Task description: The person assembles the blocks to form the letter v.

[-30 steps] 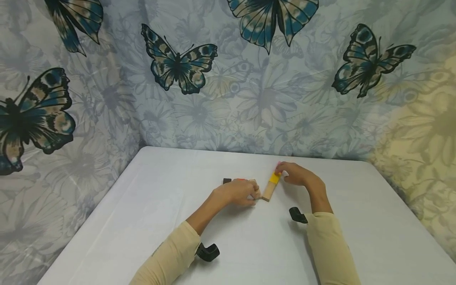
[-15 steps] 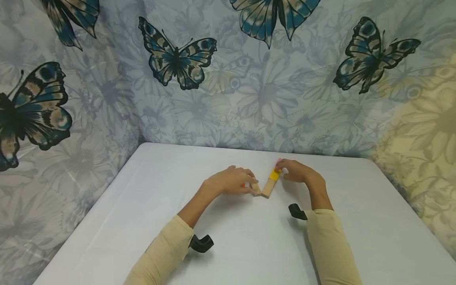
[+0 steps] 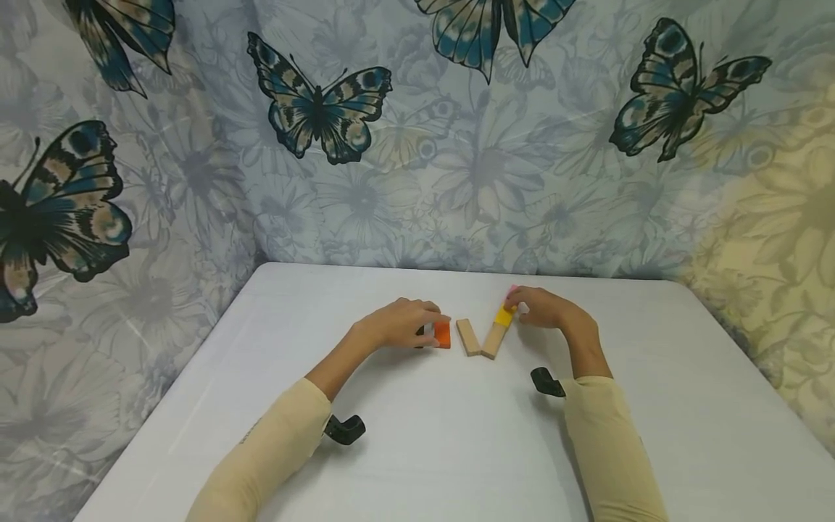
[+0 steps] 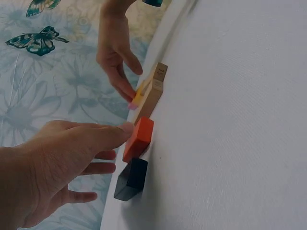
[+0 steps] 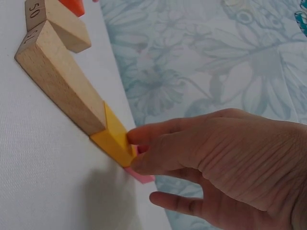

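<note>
My left hand is at an orange block, its thumb at the block's edge in the left wrist view and the other fingers spread behind. A black block stands beside the orange one, partly covered by this hand in the head view. My right hand pinches a yellow block between thumb and index finger. Past it lies a pink block, partly hidden by the fingers. The yellow block meets one wooden block end to end; a second wooden block angles against it, making a V.
All the blocks sit on a white table, near its back edge. Behind rises a butterfly-patterned backdrop. A black device hangs at the left sleeve, another black device at the right.
My left hand has drawn back leftward from the left wooden block to the orange block, uncovering the wooden block. My right hand has stayed at the yellow and pink blocks.
</note>
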{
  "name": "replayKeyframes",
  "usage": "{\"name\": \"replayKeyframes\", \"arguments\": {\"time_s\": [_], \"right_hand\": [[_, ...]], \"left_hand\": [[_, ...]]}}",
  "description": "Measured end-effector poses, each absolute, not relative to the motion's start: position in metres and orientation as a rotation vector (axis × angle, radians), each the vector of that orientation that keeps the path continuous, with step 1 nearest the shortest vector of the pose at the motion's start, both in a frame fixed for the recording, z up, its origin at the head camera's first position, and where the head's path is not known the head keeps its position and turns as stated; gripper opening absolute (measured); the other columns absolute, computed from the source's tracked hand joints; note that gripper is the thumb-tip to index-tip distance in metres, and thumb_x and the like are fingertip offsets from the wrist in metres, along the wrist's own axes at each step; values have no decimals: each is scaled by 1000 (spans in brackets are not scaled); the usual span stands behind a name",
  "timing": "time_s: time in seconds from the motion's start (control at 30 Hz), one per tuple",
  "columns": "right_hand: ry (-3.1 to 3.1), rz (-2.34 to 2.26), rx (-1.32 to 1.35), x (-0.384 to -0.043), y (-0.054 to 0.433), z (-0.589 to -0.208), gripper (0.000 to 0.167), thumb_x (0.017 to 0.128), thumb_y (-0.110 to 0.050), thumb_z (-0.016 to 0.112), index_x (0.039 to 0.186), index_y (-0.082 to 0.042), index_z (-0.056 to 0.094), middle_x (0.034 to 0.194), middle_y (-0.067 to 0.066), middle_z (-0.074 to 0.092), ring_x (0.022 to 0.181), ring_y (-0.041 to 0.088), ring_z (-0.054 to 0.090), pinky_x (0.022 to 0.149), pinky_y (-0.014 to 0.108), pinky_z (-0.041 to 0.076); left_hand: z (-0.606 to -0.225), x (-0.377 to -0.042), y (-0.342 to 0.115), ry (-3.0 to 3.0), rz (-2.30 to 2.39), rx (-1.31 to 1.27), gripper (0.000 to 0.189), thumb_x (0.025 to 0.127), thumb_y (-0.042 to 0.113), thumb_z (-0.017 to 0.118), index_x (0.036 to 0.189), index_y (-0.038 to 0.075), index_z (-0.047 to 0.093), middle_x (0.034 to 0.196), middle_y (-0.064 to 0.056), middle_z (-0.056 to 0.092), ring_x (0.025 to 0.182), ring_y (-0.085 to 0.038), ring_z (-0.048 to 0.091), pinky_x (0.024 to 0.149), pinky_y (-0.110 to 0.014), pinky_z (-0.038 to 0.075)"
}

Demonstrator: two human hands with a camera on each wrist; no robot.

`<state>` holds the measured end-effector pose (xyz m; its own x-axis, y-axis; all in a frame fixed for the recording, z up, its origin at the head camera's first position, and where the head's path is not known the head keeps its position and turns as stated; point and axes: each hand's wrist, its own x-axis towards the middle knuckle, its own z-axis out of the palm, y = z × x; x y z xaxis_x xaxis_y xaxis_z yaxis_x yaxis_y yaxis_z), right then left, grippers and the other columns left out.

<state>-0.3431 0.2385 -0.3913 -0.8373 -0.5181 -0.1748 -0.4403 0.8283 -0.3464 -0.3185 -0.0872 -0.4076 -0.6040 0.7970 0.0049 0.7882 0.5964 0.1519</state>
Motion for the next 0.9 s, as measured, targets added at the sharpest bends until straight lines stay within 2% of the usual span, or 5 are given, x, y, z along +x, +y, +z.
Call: {"name": "replayKeyframes", "arguments": {"time_s": [0.17, 0.5, 0.6, 0.77, 0.9], "right_hand": [[2743, -429, -708, -343, 240, -394, 38, 92, 8, 60, 129, 5, 68, 150, 30, 53, 142, 51, 47, 118, 63, 41], [2754, -410, -729, -344, 242, -390, 37, 93, 5, 59, 128, 6, 68, 148, 30, 54, 141, 51, 47, 119, 64, 40], [2754, -405, -725, -343, 242, -388, 37, 93, 5, 59, 128, 6, 69, 148, 30, 54, 141, 51, 48, 119, 64, 40], [2757, -393, -746, -342, 240, -386, 37, 93, 3, 58, 128, 7, 69, 148, 31, 54, 141, 51, 48, 119, 63, 40], [2748, -387, -730, -343, 238, -388, 37, 93, 1, 58, 128, 6, 69, 148, 31, 54, 140, 51, 49, 118, 63, 41]], "left_hand": [[-413, -322, -75, 2735, 201, 1342, 41, 100, 34, 72, 135, 13, 70, 140, -7, 68, 129, -24, 66, 111, -43, 54], [-413, -325, -69, 2725, 300, 1264, 38, 97, 29, 76, 130, 12, 72, 137, -4, 69, 125, -21, 67, 109, -37, 54], [-412, -324, -69, 2722, 315, 1267, 41, 97, 29, 76, 135, 12, 69, 134, -5, 70, 121, -21, 67, 109, -38, 54], [-409, -321, -71, 2770, 323, 1214, 53, 96, 31, 76, 144, 16, 61, 121, -4, 71, 103, -18, 64, 104, -38, 54], [-403, -319, -71, 2833, 345, 1199, 52, 96, 33, 75, 143, 15, 62, 123, -4, 71, 104, -20, 65, 104, -41, 54]]}}
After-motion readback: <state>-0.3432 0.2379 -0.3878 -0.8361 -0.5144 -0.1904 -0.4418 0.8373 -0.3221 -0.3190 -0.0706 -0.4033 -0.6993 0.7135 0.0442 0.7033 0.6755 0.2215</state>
